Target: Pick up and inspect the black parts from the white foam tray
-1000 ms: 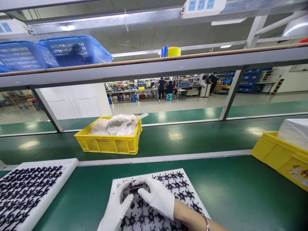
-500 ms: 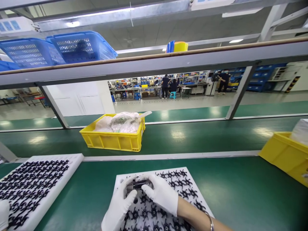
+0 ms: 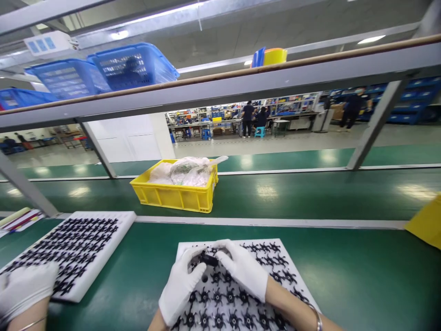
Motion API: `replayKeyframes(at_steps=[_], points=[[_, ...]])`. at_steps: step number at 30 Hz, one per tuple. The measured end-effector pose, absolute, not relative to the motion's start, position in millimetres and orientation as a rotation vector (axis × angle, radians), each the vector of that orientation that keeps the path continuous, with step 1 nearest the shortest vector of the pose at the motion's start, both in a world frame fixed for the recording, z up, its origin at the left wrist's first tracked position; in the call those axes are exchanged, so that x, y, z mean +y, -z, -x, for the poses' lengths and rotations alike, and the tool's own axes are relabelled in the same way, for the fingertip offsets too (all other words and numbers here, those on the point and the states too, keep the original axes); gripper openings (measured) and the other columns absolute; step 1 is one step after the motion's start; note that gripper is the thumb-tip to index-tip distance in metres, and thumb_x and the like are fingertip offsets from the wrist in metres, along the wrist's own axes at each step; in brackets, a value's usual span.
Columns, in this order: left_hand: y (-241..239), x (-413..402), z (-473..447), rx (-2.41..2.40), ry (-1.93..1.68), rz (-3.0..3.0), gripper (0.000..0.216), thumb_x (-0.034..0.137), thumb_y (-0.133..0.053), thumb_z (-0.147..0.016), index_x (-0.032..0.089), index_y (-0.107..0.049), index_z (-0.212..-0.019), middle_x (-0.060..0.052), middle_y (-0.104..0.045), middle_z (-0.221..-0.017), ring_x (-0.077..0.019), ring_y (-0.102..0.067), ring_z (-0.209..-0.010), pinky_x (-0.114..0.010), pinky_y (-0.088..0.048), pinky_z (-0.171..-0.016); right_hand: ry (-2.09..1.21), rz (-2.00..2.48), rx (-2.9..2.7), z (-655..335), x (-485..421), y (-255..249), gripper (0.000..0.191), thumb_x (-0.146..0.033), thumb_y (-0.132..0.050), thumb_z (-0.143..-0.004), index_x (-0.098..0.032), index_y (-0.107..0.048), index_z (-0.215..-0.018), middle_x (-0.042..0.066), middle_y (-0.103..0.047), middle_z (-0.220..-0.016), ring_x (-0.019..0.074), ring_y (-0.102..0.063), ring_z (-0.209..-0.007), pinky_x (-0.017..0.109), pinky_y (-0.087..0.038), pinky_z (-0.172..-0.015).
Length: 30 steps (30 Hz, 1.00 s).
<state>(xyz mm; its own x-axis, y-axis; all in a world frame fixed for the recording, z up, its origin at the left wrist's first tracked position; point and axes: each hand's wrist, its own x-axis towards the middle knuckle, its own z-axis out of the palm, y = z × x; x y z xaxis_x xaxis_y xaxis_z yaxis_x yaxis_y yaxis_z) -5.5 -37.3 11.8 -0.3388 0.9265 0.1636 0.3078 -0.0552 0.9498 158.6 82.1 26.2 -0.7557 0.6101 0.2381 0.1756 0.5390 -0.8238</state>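
Both my hands wear white gloves and meet over the far left corner of a white foam tray point(image 3: 296, 271) studded with small black spoked parts. My left hand point(image 3: 181, 287) and my right hand point(image 3: 243, 271) pinch a small dark part point(image 3: 207, 260) between their fingertips, just above the tray. Several black parts point(image 3: 220, 296) sit in rows beneath my wrists.
A second white tray point(image 3: 122, 227) of black parts lies at the left, with another person's gloved hand point(image 3: 25, 287) at its near edge. A yellow crate point(image 3: 175, 197) of plastic bags stands on the belt behind. Another yellow crate's corner point(image 3: 427, 223) shows at right. Blue baskets point(image 3: 134, 66) sit overhead.
The camera has swung left, so everything has shifted right. Another person's gloved hand has come into view at the lower left. My hands still hold the small part over the tray's corner.
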Motion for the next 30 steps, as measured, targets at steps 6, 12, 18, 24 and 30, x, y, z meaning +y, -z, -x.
replayKeyframes(at_steps=[6,12,18,24,30], points=[[-40,-52,22,1.864,-1.273,-1.479,0.032,0.024,-0.055,-0.083,0.025,-0.059,-0.115,-0.002,-0.059,-0.118,-0.018,-0.054,-0.11,-0.029,-0.043,-0.099,-1.157,0.713,-2.275,-156,94,-23,0.03,-0.039,-0.039,-0.094,-0.02,-0.055,-0.111,0.006,-0.061,-0.112,0.0225,-0.054,-0.106,0.038,-0.041,-0.094],[-34,-64,19,1.973,-0.925,-1.764,0.035,0.021,-0.059,-0.08,0.028,-0.06,-0.114,0.004,-0.062,-0.116,-0.0153,-0.055,-0.109,-0.025,-0.041,-0.1,-1.124,0.745,-2.277,-152,93,-30,0.034,-0.043,-0.039,-0.091,-0.021,-0.056,-0.11,0.006,-0.061,-0.112,0.0234,-0.054,-0.106,0.039,-0.043,-0.094],[-14,-58,16,2.053,-0.819,-1.883,0.032,0.021,-0.057,-0.083,0.023,-0.058,-0.115,-0.001,-0.061,-0.115,-0.0166,-0.055,-0.108,-0.027,-0.042,-0.099,-1.005,0.723,-2.238,-166,89,-47,0.031,-0.04,-0.04,-0.091,-0.02,-0.056,-0.107,0.007,-0.062,-0.109,0.0232,-0.055,-0.104,0.039,-0.043,-0.093],[-20,-51,7,1.94,-0.614,-2.168,0.029,0.009,-0.051,-0.08,0.02,-0.062,-0.105,-0.006,-0.062,-0.108,-0.0232,-0.055,-0.103,-0.043,-0.04,-0.1,-0.888,0.698,-2.251,-211,67,-60,0.025,-0.033,-0.045,-0.091,-0.021,-0.058,-0.109,0.004,-0.062,-0.109,0.0201,-0.056,-0.102,0.035,-0.045,-0.093],[-12,-47,-1,1.826,-0.488,-2.403,0.038,0.008,-0.038,-0.086,0.021,-0.057,-0.116,-0.009,-0.053,-0.128,-0.0238,-0.048,-0.12,-0.043,-0.039,-0.104,-0.839,0.738,-2.294,-250,39,-62,0.021,-0.029,-0.046,-0.092,-0.022,-0.059,-0.107,0.003,-0.062,-0.108,0.0191,-0.056,-0.102,0.033,-0.046,-0.091]])
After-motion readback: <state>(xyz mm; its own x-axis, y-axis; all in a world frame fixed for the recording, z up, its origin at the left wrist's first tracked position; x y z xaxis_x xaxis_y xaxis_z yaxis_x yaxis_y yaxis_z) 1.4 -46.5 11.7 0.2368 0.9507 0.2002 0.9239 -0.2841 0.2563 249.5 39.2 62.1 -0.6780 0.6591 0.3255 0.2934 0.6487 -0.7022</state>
